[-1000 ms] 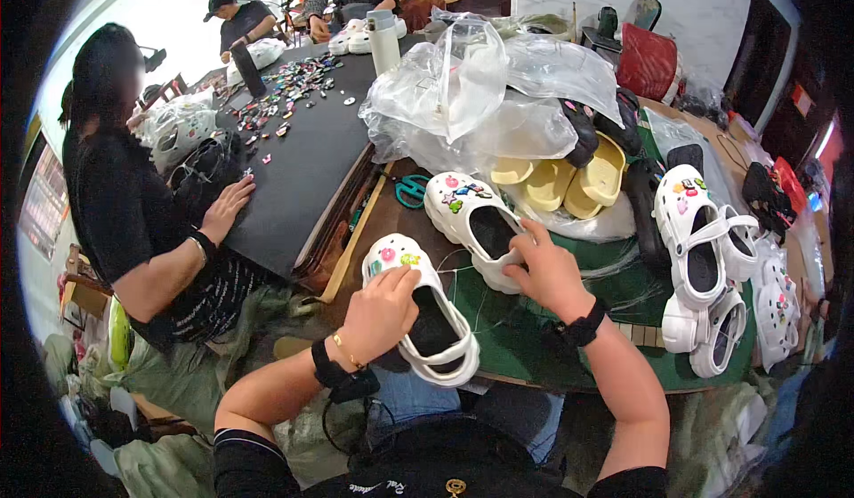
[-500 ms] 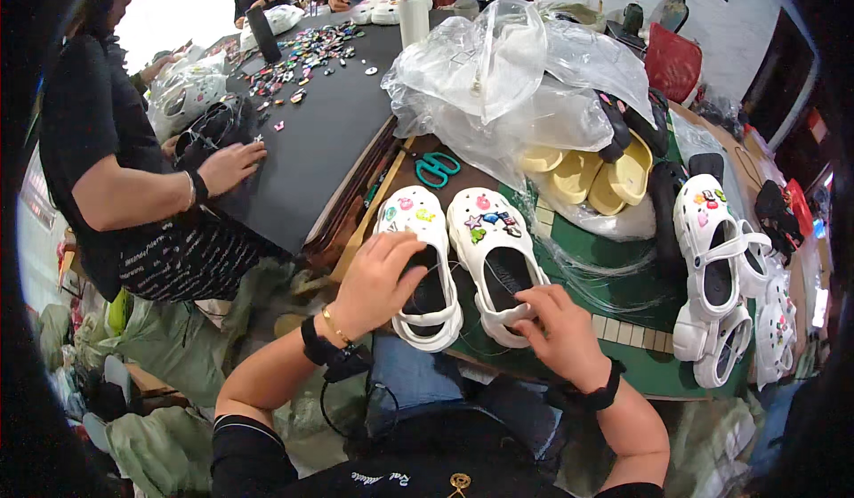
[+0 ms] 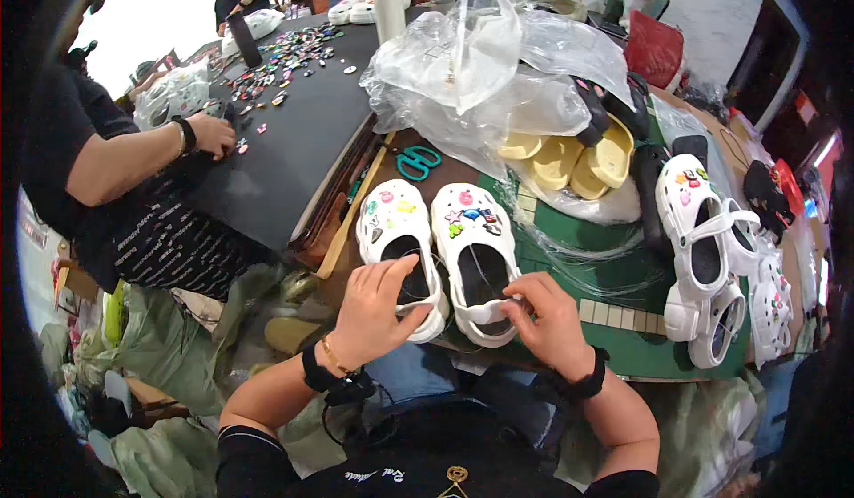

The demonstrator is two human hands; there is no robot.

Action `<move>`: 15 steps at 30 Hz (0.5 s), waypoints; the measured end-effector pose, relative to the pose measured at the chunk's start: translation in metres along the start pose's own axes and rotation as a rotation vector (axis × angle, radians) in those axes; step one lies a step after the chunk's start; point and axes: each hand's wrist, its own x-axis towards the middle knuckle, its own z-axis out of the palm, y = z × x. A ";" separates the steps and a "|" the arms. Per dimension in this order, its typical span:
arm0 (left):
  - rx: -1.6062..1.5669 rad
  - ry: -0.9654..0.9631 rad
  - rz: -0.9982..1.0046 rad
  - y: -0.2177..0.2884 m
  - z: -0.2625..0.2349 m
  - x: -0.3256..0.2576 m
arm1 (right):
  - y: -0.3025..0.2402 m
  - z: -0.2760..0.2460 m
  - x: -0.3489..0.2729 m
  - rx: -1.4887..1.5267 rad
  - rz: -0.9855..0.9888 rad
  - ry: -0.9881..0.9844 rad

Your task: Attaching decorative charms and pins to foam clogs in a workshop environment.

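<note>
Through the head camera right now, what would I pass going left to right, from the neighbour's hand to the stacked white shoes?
Neighbour's hand → middle pair's left shoe → middle pair's right shoe → yellow shoes → stacked white shoes.

bright, diffuse light; past the far left corner of the black tabletop (image 3: 307, 146), the background (image 3: 147, 8) burns out to white. plastic bags (image 3: 445, 57) glare, white clogs (image 3: 465, 206) look fairly crisp, and the fisheye edges bend, soften and blacken.

White clogs (image 3: 467, 237), multicoloured charms (image 3: 479, 216), dark insoles (image 3: 483, 271). Teal scissors (image 3: 418, 161). Pale-yellow clogs (image 3: 553, 161). Green bench (image 3: 560, 271). Red chair (image 3: 654, 48). Black garment (image 3: 187, 253), white lettering rows (image 3: 173, 242).
</note>
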 end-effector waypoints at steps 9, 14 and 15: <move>-0.124 -0.012 -0.072 -0.004 -0.007 0.005 | 0.113 -0.030 0.026 -0.447 0.225 0.213; 0.078 0.057 0.094 0.011 -0.001 0.014 | 0.140 -0.027 0.038 -0.492 0.335 0.109; 0.089 0.066 0.178 0.016 -0.002 0.016 | 0.140 -0.025 0.040 -0.471 0.328 0.084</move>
